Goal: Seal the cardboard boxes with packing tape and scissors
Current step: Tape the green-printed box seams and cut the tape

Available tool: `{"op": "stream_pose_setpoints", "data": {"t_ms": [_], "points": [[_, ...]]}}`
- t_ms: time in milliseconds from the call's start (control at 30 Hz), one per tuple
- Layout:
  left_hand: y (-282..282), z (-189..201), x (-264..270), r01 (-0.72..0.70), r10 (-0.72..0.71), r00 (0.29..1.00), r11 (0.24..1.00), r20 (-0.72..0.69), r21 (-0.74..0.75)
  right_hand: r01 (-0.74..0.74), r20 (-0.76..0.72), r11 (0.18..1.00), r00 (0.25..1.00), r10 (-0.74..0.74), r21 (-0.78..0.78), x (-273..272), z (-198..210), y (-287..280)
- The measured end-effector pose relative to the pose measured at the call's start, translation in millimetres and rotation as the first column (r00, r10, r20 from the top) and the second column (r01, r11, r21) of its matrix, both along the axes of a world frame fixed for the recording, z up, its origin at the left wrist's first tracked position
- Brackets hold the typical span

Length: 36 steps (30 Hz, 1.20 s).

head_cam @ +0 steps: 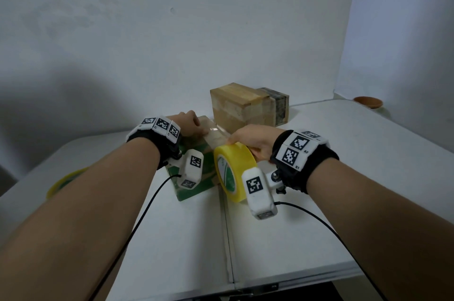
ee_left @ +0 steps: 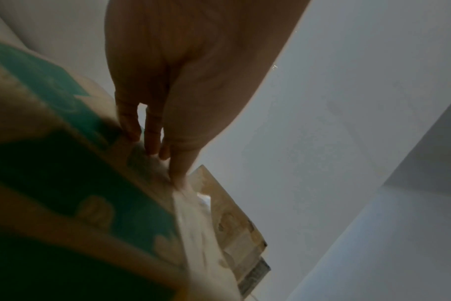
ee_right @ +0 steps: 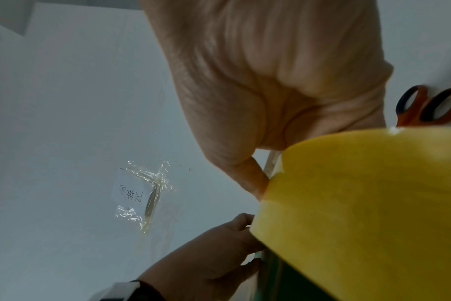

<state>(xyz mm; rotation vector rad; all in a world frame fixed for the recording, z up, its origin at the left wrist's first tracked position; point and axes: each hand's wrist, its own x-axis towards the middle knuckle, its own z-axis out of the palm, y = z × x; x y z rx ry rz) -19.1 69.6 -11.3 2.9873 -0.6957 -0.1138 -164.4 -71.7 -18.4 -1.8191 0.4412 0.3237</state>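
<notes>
Head view shows a person's two bare forearms reaching over a white desk (head_cam: 282, 239) toward a green-printed cardboard box (head_cam: 196, 185) that stands near its middle. The left hand (head_cam: 188, 123) rests on the box's top at the far left edge; from the left wrist view its fingers (ee_left: 152, 132) lie straight and close together, tips pressing down on a pale, glossy strip of tape (ee_left: 193, 213) that runs along the box top. The right hand (head_cam: 253, 139) grips a yellow tape roll (head_cam: 232, 170), held on edge just to the right of the box, with the fingers curled over the roll's upper rim; the thumb seems tucked into the core, though the roll hides it in the right wrist view. A stretch of clear tape spans from the roll toward the left hand across the box top.

Behind the green box, well back on the desk, stands a plain brown box (head_cam: 242, 105) already banded with tape, and a darker box (head_cam: 276, 104) touches its right side. Orange-handled scissors (ee_right: 430, 106) lie on the desk beyond the right hand. A thin yellow ring (head_cam: 65, 181) lies at the desk's left edge, partly behind the left forearm, and a brown dish (head_cam: 368, 102) sits at the far right.
</notes>
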Motion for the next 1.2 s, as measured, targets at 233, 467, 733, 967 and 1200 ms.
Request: {"op": "stream_pose_setpoints", "data": {"t_ms": [233,467,733,967,1200], "points": [[15,8,-7,0.022,-0.027,0.997,0.997,-0.068,-0.079,-0.005,0.045,0.996,0.999,0.009,-0.087,1,-1,4],[22,-4,-38,0.322,-0.321,0.946,0.930,-0.036,0.175,-0.016,0.071,0.987,0.997,0.028,-0.163,-3,1,6],[26,-5,-44,0.255,-0.273,0.962,0.901,0.002,0.351,-0.013,0.080,0.975,0.996,0.032,-0.222,-1,-1,5],[20,10,-58,0.297,-0.299,0.954,0.944,-0.014,0.145,-0.011,0.078,0.972,0.997,0.030,-0.235,4,-3,5],[-3,14,-68,0.182,-0.153,0.971,0.971,-0.184,0.154,-0.019,0.095,0.951,0.994,0.051,-0.307,5,-5,4]]}}
